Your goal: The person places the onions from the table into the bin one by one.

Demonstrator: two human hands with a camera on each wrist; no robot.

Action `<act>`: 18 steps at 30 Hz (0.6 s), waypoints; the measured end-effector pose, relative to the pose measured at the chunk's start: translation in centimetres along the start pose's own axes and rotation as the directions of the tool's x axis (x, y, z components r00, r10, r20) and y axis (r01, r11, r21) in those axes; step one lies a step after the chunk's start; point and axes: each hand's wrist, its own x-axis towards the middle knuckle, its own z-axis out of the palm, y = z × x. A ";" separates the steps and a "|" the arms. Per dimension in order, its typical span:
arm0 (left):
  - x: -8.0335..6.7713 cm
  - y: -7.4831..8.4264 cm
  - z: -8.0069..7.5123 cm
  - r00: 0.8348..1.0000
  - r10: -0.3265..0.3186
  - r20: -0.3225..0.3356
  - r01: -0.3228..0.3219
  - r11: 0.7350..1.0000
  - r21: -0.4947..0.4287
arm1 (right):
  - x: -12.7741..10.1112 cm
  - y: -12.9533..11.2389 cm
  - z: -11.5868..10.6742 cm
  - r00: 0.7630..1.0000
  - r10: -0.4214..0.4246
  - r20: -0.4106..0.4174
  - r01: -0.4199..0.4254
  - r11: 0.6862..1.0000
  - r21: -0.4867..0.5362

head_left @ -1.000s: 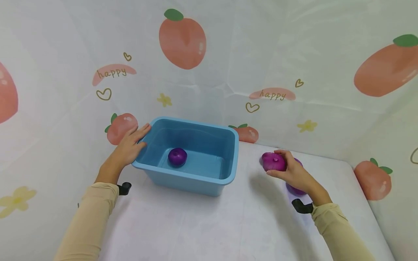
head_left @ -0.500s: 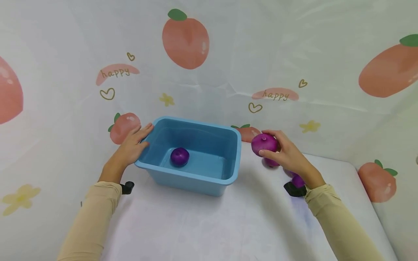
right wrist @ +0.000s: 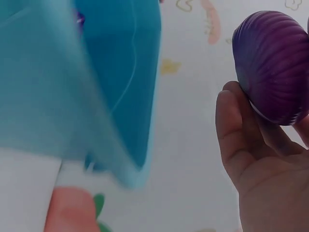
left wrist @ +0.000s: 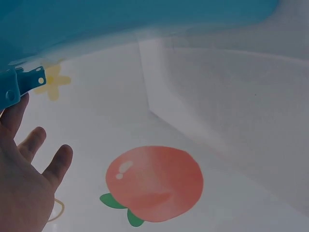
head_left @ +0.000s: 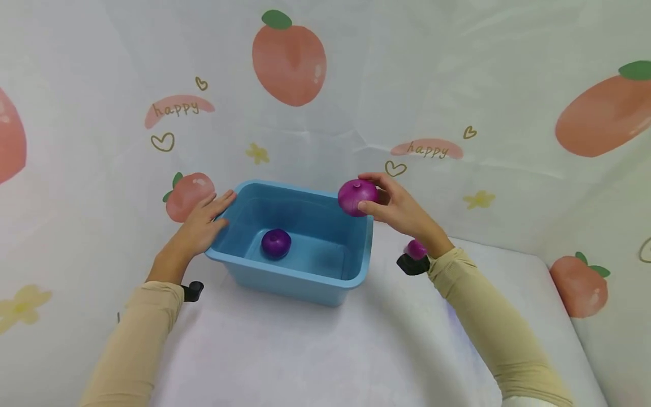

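A blue plastic bin (head_left: 287,288) stands on the white table, with a purple onion (head_left: 276,243) lying on its floor toward the left. My left hand (head_left: 195,229) rests on the bin's left rim, its fingers fairly straight; the left wrist view shows fingertips (left wrist: 19,108) against a blue part of the bin. Above the bin's back right corner, my right hand (head_left: 396,209) holds a second purple onion (head_left: 354,197) between thumb and fingers. The right wrist view shows the ridged side of that onion (right wrist: 273,67), apart from the bin wall.
A small magenta piece of another onion (head_left: 417,249) shows behind the right wrist; my forearm hides the area around it. White cloth printed with peaches rises behind the table (head_left: 407,339) and at its sides. Black camera mounts (head_left: 412,264) sit on both wrists.
My right hand has lifted an onion off the table's right side and carried it left and up to the bin's back right corner. The left hand stays at the rim.
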 end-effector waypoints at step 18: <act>0.1 0.2 0.0 1.000 -0.002 -0.001 0.002 1.000 -0.011 | 9.2 -1.1 7.7 0.981 -0.103 0.166 0.089 0.992 0.088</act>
